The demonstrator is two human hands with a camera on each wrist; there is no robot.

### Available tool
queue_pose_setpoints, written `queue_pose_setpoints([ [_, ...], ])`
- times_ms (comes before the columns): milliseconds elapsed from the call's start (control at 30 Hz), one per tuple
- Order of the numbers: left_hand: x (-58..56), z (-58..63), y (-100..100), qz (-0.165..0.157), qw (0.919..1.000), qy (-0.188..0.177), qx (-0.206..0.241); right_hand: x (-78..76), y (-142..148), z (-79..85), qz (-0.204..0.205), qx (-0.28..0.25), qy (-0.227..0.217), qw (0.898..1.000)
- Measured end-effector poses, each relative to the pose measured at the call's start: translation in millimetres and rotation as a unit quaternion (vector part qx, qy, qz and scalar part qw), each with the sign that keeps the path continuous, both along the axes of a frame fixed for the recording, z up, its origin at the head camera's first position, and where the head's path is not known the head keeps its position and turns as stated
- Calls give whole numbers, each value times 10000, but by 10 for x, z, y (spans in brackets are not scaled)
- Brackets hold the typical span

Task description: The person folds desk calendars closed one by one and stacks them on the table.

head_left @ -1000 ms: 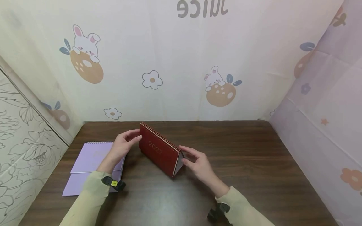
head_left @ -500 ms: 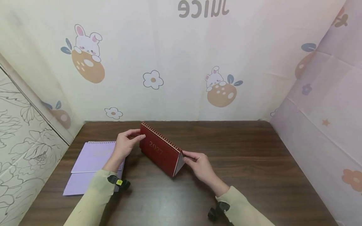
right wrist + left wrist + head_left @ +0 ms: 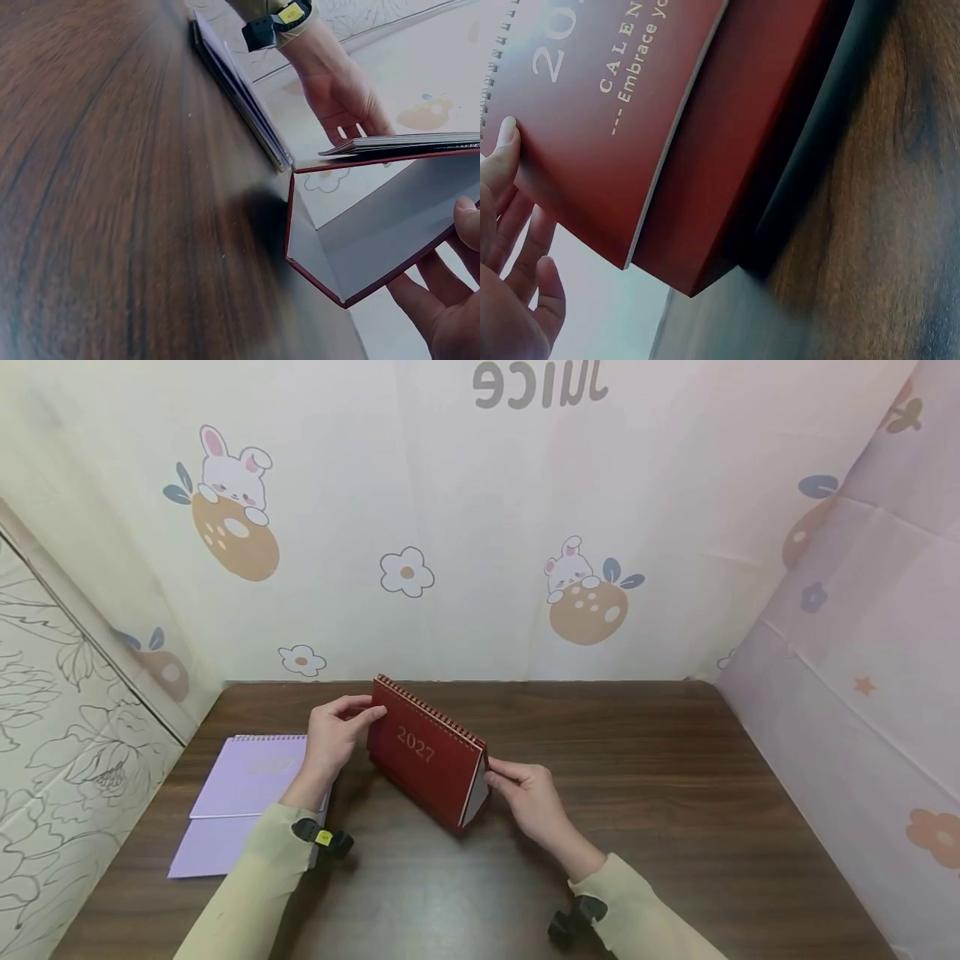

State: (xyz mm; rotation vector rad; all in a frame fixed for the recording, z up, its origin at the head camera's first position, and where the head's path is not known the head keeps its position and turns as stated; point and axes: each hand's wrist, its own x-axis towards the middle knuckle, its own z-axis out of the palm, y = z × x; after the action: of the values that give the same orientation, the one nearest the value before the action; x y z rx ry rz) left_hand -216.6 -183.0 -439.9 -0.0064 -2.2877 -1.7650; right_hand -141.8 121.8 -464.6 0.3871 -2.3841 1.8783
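A dark red spiral-bound desk calendar (image 3: 423,764) marked 2027 is held at both ends in its tent shape. My left hand (image 3: 330,743) pinches the left end, thumb on the cover and fingers behind, as the left wrist view shows. At the other end my right hand (image 3: 534,797) grips the back panel; in the right wrist view its thumb (image 3: 468,223) lies inside the hollow stand and its fingers lie outside. A shadowed gap shows between the base (image 3: 289,217) and the table, so the calendar appears slightly raised.
A lilac spiral-bound calendar (image 3: 225,777) lies on the left of the brown wooden table (image 3: 637,760), partly behind my left forearm. A printed curtain (image 3: 480,527) hangs along the table's back edge, with another printed cloth on the right.
My right hand's fingers have closed on the right end, and the left thumb has moved further onto the cover. The red calendar's top edge has risen a little and tilted back.
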Motion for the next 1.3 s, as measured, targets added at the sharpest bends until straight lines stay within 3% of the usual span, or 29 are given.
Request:
queue_pose_setpoints([
  [233, 5, 61, 25, 100, 9997, -207, 65, 11, -11, 73, 89, -283, -68, 9995],
  [333, 1, 74, 36, 98, 9996, -245, 65, 18, -19, 100, 229, -675, -320, 9969],
  [567, 24, 88, 68, 12, 9995, -200, 227, 34, -33, 153, 594, -1791, -1031, 9766],
  [700, 26, 79, 82, -138, 9993, -91, 349, 28, -38, 159, 543, -1959, -1179, 9720],
  [833, 29, 77, 90, -237, 9985, -234, 425, 28, -38, 161, 512, -2054, -1346, 9680],
  [1300, 1, 53, 107, 17, 9971, -411, 639, 13, -19, 154, 726, -2303, -1713, 9552],
])
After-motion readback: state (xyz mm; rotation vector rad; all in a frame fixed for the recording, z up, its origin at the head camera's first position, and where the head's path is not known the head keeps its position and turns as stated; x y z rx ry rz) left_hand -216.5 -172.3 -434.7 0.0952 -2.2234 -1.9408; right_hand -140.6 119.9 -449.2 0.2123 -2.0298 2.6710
